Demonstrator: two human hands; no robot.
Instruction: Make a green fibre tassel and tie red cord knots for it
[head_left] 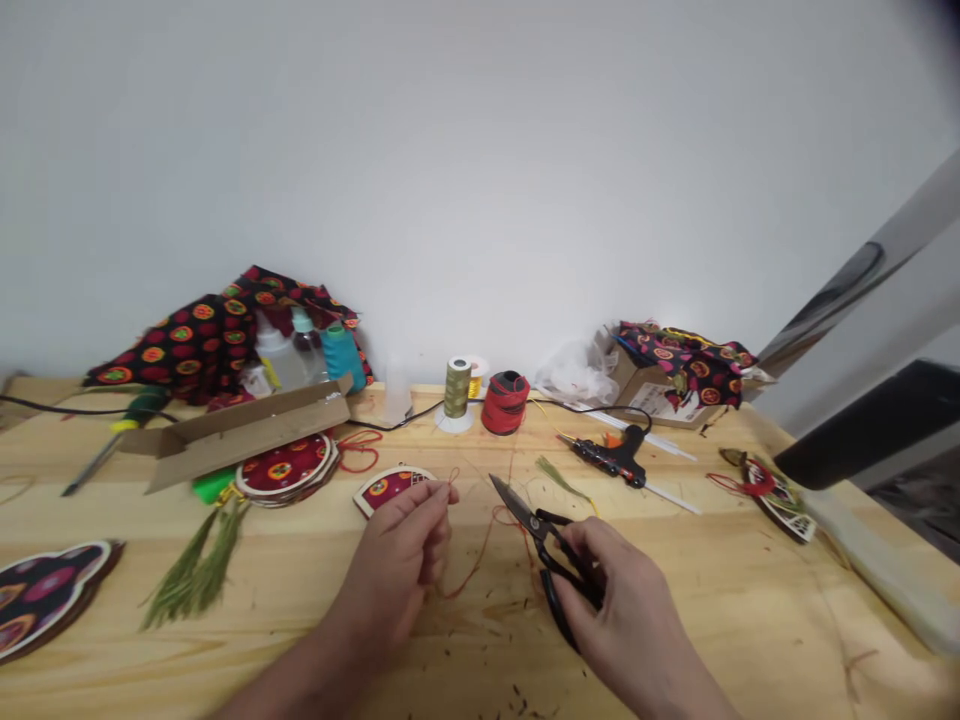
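Note:
My left hand (409,535) is closed in a pinch on a thin red cord (469,575), with a small loop of it standing above the fingertips. The cord trails down and to the right across the table. Fingers and thumb of my right hand (622,595) are through the handles of black-handled scissors (532,520), whose blades point up and left, apart from the pinched loop. Just behind my left hand lies a fan-shaped ornament (390,485) with patterned red fabric and a pale wooden edge, partly covered by the hand.
A red cord spool (505,403) and an olive thread spool (457,388) stand at the back. Farther right lies a black glue gun (615,455). A cardboard tray (247,430), a round ornament (289,468) and a green tassel (199,565) are at left; a box (645,395) sits back right.

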